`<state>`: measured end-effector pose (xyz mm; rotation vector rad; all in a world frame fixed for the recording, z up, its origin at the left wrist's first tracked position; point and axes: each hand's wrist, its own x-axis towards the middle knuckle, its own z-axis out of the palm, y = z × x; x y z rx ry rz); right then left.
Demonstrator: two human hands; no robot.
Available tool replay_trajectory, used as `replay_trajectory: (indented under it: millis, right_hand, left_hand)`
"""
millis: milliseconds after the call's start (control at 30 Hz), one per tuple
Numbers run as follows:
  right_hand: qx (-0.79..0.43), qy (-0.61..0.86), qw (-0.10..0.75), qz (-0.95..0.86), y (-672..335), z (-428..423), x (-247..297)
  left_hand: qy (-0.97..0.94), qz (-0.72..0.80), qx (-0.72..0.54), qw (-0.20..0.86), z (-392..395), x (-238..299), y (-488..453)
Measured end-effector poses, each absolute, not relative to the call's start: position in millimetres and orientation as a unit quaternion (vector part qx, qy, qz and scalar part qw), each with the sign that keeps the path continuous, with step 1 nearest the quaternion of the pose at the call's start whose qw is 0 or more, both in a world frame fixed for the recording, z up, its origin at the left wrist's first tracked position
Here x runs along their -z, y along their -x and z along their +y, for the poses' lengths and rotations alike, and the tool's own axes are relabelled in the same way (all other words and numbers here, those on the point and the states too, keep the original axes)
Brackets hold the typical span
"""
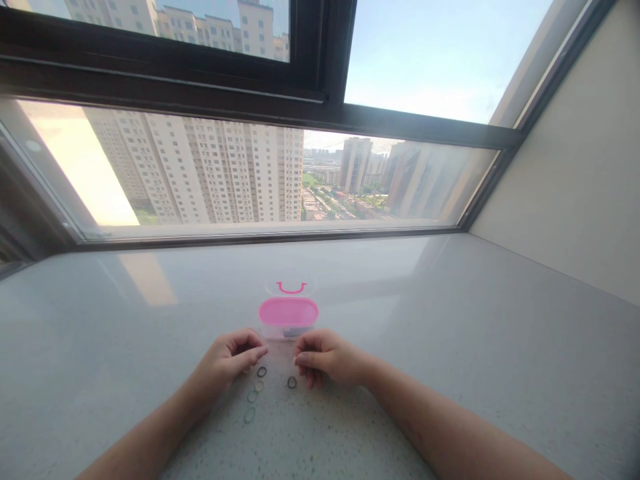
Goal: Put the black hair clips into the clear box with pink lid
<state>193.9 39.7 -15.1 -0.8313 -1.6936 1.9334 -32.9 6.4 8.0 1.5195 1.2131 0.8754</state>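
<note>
My left hand [241,353] rests low over the counter, its thumb and fingertips pinched together. Whatever they may hold is too small to tell. My right hand [323,357] faces it, also pinched, with the other fingers curled under; I cannot make out anything between its tips. Just below the left fingertips lies a dark small ring-shaped band [262,372]. Several paler bands, among them a greenish one [249,415], run in a row toward me. Another dark band [292,383] lies beside my right fingers. Behind both hands stands a clear box with a pink lid [289,312].
A pink curved handle shape [291,291] shows just behind the box. The speckled pale counter [475,347] extends to a dark-framed window [280,239] at the back. A white wall [575,180] rises on the right. Tall buildings show outside.
</note>
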Motion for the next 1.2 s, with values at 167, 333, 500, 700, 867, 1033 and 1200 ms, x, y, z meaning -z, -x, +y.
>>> replay_trajectory:
  millis: [167,333,500,700,867,1033,1200]
  right_hand:
    - [-0.699,0.303,0.212,-0.612,-194.0,40.3,14.9]
    - [-0.683,0.302,0.214,-0.629,-194.2,39.6,12.9]
    - [-0.684,0.292,0.220,-0.631,-194.2,40.1,12.8]
    - [-0.682,0.285,0.224,-0.635,-195.4,41.1,15.2]
    - [-0.685,0.286,0.227,-0.631,-195.1,41.3,17.7]
    - [-0.696,0.298,0.232,-0.611,-192.9,41.8,18.4]
    - [-0.703,0.300,0.229,-0.603,-192.8,41.0,15.3]
  left_hand:
    - [-0.629,0.495,-0.355,0.483,7.2,-6.9,33.2]
    - [-0.628,0.497,-0.351,0.485,8.5,-8.0,32.8]
    - [-0.640,0.493,-0.341,0.481,8.2,-8.8,33.3]
    - [-0.641,0.499,-0.332,0.479,8.5,-9.5,32.8]
    - [-0.645,0.502,-0.326,0.475,8.2,-9.5,33.1]
    - [-0.654,0.503,-0.322,0.465,8.5,-9.8,32.9]
    - [-0.656,0.493,-0.325,0.470,8.5,-8.7,32.8]
